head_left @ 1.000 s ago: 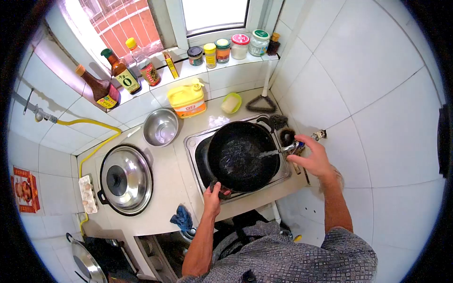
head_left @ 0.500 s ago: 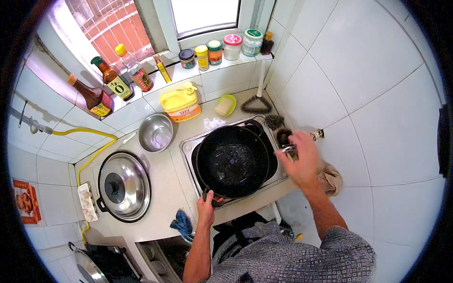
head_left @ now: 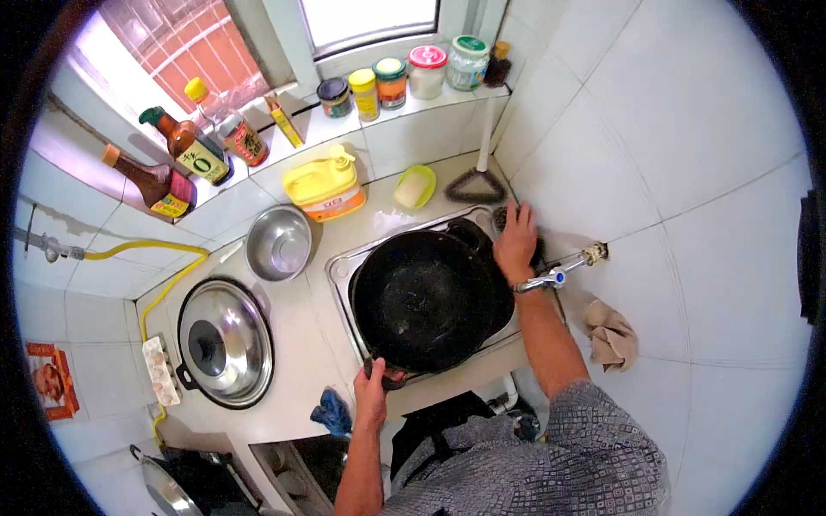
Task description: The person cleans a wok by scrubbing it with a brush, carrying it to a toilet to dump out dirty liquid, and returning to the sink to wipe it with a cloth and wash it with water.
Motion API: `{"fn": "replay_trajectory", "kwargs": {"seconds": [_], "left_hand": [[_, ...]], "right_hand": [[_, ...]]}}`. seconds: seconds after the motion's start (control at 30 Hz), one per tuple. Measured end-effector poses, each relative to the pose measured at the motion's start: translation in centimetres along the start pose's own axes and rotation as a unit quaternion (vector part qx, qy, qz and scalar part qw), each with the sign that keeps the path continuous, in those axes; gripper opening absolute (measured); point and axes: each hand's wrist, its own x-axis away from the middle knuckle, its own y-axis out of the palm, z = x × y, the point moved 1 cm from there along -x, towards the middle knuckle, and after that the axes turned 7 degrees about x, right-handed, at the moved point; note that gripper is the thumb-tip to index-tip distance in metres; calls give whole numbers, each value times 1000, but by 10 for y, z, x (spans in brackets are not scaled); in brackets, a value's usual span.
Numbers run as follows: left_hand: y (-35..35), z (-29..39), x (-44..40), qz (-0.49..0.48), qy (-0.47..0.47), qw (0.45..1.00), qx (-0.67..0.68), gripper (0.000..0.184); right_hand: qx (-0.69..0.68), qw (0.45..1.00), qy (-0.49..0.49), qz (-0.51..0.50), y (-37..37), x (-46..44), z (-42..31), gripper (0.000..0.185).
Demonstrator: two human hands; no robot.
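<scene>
A black wok [head_left: 422, 297] sits over the steel sink [head_left: 342, 271], with a little water showing inside it. My left hand [head_left: 372, 391] is closed round the wok's near handle [head_left: 385, 375]. Beyond the faucet [head_left: 559, 277], my right hand [head_left: 516, 241] reaches over the dark scrubbers [head_left: 538, 249] at the sink's right corner. Its fingers point away from me, and what lies under them is mostly hidden. No water runs from the faucet.
On the counter are a metal bowl [head_left: 279, 242], a large lid [head_left: 225, 342], a yellow jug [head_left: 325, 185], soap in a green dish [head_left: 416, 187], a triangular brush [head_left: 475, 187] and a blue cloth [head_left: 332, 413]. Bottles and jars line the sill. A brown cloth [head_left: 610, 335] hangs right.
The water stream has stopped. My right hand has left the faucet and moved forward to the scrubbers. My left hand still holds the wok's handle.
</scene>
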Motion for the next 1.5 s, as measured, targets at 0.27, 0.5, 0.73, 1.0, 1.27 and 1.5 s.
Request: {"fn": "replay_trajectory", "kwargs": {"seconds": [0.27, 0.5, 0.73, 1.0, 1.27, 1.5], "left_hand": [[6, 12, 2, 30, -25, 996, -75, 26], [2, 5, -7, 43, 15, 998, -51, 28], [-4, -6, -19, 54, 6, 998, -13, 27], [-2, -19, -25, 134, 30, 990, -42, 27], [-22, -11, -40, 162, -18, 979, -126, 24], [-6, -18, -34, 206, 86, 969, -106, 28]], "right_hand": [[100, 994, -15, -39, 36, -17, 11, 42], [-131, 975, -177, -10, -28, 57, -73, 40], [45, 942, -266, -199, 50, 99, -86, 33], [-218, 835, -369, -344, 55, 184, -152, 24], [-111, 930, -271, -221, 120, 106, -125, 31], [-136, 857, -414, -276, 155, 200, -93, 36]]}}
